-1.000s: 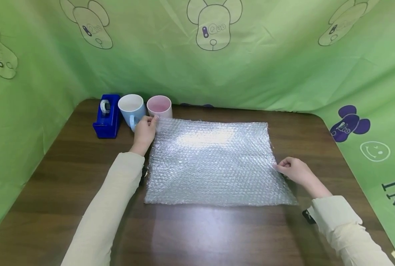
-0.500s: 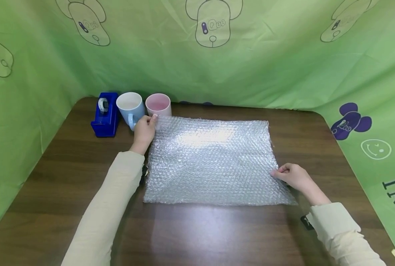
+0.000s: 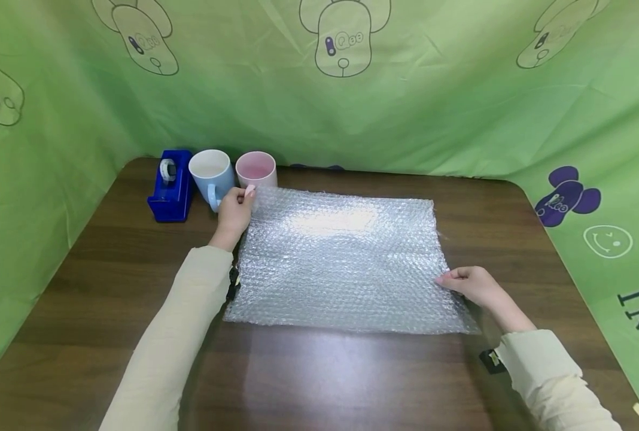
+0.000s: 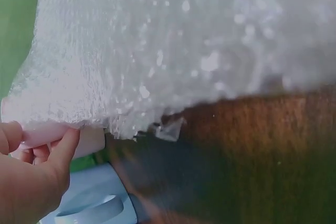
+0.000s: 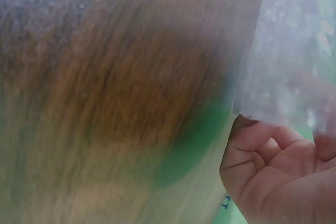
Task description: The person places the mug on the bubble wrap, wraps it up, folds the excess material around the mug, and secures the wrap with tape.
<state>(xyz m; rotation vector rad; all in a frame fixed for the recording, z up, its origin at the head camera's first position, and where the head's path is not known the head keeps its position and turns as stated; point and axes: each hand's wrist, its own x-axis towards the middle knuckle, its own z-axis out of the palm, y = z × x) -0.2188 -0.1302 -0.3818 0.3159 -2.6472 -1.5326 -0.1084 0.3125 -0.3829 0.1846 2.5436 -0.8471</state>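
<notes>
A clear sheet of bubble wrap (image 3: 341,269) spreads across the middle of the table in the head view, glare on its upper part. My left hand (image 3: 234,212) pinches its far left corner between thumb and fingers, right in front of the mugs. In the left wrist view the left hand (image 4: 39,174) grips the sheet's edge, with the blue mug (image 4: 97,198) just below. My right hand (image 3: 474,284) pinches the right edge, fingers curled. The right wrist view shows the right hand (image 5: 283,171) under the hanging bubble wrap (image 5: 289,56).
Behind the left hand stand a light blue mug (image 3: 212,173) and a pink mug (image 3: 257,170), partly covered by the sheet's corner. A blue tape dispenser (image 3: 171,188) sits left of them. A green printed cloth (image 3: 405,120) hangs around the wooden table (image 3: 352,383).
The right hand has come slightly nearer and to the left along the sheet's right edge. The sheet's near left corner has shifted a little left. The left hand keeps its pinch in place.
</notes>
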